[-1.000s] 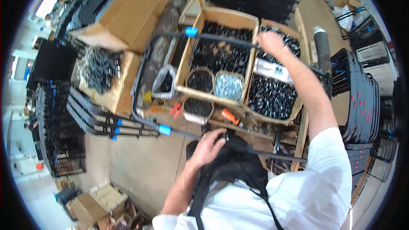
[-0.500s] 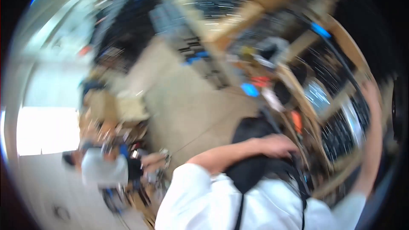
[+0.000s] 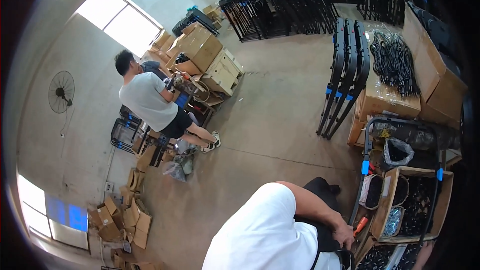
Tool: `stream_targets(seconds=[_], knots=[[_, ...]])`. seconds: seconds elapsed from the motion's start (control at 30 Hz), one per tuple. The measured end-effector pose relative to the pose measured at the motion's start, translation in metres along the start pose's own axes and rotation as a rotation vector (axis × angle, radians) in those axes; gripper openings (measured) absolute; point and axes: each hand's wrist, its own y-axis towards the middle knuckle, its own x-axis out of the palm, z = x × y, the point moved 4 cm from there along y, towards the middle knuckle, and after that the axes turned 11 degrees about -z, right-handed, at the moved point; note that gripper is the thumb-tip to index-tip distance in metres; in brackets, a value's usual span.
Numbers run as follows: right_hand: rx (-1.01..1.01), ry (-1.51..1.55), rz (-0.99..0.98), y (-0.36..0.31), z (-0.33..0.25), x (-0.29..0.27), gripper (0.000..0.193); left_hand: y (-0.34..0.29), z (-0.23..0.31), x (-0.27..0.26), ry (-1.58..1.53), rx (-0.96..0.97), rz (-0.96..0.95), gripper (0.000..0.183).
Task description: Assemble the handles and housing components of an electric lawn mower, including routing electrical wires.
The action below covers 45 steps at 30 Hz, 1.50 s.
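Observation:
A black U-shaped tube frame point(image 3: 368, 140) with blue clips leans over the parts bins at my right. My left hand point(image 3: 344, 235) is closed at the lower end of its near leg, fingers curled round the tube. Just beside that hand is an orange-handled tool point(image 3: 361, 225), apart from my fingers. My right hand point(image 3: 425, 254) shows only as a strip of skin at the lower right, by the frame's other leg; its fingers are hidden.
Wooden bins point(image 3: 440, 215) hold small black parts and a bag of silvery hardware point(image 3: 393, 220). Black folded frames point(image 3: 345, 70) stand beside a carton topped with coiled cables point(image 3: 392, 60). At left, a person point(image 3: 147, 97) works at a cluttered bench. Flattened cardboard point(image 3: 135, 217) lies by the wall.
My view has swung right-to-left round the room and steadied from a blur. The frame and bins now sit lower right, and my right arm has mostly left the picture.

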Motion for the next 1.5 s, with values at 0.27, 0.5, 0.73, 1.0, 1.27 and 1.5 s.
stream_targets(seconds=[0.27,0.5,0.73,1.0,1.27,1.5], knots=[[0.121,0.319,0.029,-0.006,-0.01,0.007,0.038,0.002,0.0,0.004,-0.231,-0.058,0.107,0.03],[0.405,0.129,-0.31,-0.029,-0.062,-0.04,0.063,-0.023,0.029,-0.016,0.095,-0.065,0.095,0.029],[0.317,-0.156,-0.238,-0.075,-0.113,-0.087,0.075,-0.011,0.03,-0.017,0.152,-0.078,-0.015,0.03],[0.153,-0.278,0.024,-0.036,-0.053,-0.039,0.06,0.001,0.02,-0.001,0.089,-0.019,-0.021,0.029],[0.097,-0.344,0.265,-0.064,-0.089,-0.059,0.058,-0.022,0.037,-0.025,-0.153,-0.155,0.034,0.035],[0.21,-0.227,-0.111,-0.066,-0.104,-0.065,0.051,-0.002,0.021,-0.006,-0.146,-0.112,-0.057,0.035]])
